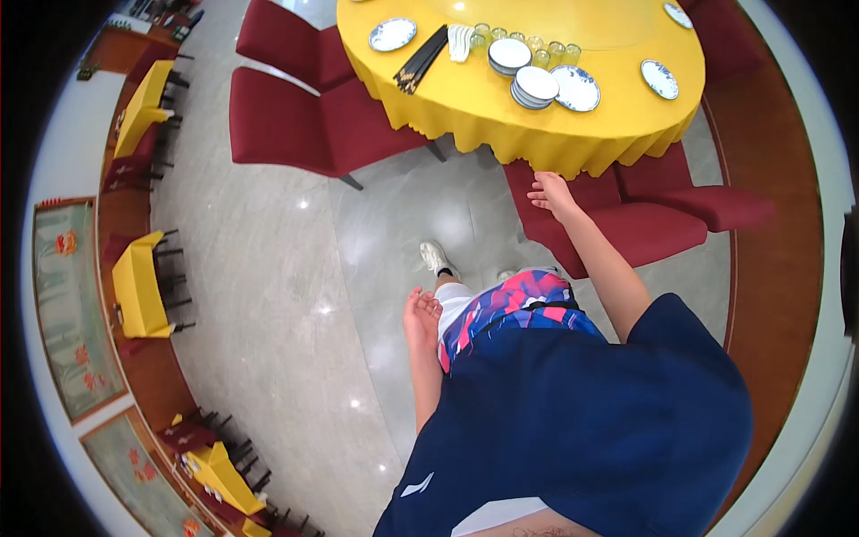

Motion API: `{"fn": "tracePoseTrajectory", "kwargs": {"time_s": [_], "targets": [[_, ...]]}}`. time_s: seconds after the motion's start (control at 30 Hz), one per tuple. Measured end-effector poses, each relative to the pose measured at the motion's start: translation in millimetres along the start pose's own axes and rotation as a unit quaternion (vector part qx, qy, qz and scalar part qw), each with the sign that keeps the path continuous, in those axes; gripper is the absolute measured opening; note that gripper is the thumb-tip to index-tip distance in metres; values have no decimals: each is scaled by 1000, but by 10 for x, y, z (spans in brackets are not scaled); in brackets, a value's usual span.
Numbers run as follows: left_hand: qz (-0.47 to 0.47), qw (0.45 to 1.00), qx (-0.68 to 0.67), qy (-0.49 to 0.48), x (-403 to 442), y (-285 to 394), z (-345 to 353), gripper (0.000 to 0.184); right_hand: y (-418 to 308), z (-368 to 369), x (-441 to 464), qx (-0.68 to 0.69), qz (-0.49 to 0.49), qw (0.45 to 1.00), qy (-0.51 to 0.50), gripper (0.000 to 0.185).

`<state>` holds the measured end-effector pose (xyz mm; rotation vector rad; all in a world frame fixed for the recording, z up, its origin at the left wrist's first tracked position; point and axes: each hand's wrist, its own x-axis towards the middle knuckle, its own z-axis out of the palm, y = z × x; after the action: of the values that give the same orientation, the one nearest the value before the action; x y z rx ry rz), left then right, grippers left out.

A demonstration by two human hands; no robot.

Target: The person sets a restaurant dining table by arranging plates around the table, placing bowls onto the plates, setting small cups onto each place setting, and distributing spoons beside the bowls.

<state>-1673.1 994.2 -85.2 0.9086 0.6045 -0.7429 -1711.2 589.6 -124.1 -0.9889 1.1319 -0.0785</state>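
My right hand (pixel 552 194) reaches out over a dark red chair (pixel 591 215), near the hem of a yellow tablecloth (pixel 447 121). Its fingers are apart and hold nothing; whether it touches the chair I cannot tell. Beside my hip, my left hand (pixel 422 315) hangs palm up with loosely bent fingers and nothing in it. On the round table ahead lie a bundle of black chopsticks (pixel 422 61), a white ribbed pile (pixel 459 43), several glasses (pixel 541 59), two stacks of white bowls (pixel 536 85) and a blue-patterned plate (pixel 577 89).
More patterned plates, including one (pixel 393 35) at the left and another (pixel 659 80) at the right, sit around the table. Two red chairs, one nearer (pixel 282 121), stand on its left. Smaller yellow-covered tables (pixel 141 295) line the left wall; grey tile floor (pixel 268 295) lies between.
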Motion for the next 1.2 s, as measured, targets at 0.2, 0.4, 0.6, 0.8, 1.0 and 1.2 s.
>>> {"fn": "tracePoseTrajectory", "kwargs": {"time_s": [0.2,0.4,0.6,0.8,1.0,1.2], "targets": [[-24,998,13,-52,772,1189,-142,24,-279,504,95,32,17,995,96,38],[-13,996,32,-76,1407,2190,-314,25,-631,625,193,0,40,989,141,30],[-31,996,74,-22,1881,2594,-47,23,-1057,494,775,47,14,978,205,37],[-70,990,120,-30,2223,2411,757,24,-1345,275,1419,88,69,963,244,41],[-126,973,189,-23,2575,1943,1975,23,-1409,103,1537,-87,-46,969,227,42],[-182,845,487,-124,2954,1245,3419,25,-1504,-62,1339,-10,-67,978,196,43]]}}
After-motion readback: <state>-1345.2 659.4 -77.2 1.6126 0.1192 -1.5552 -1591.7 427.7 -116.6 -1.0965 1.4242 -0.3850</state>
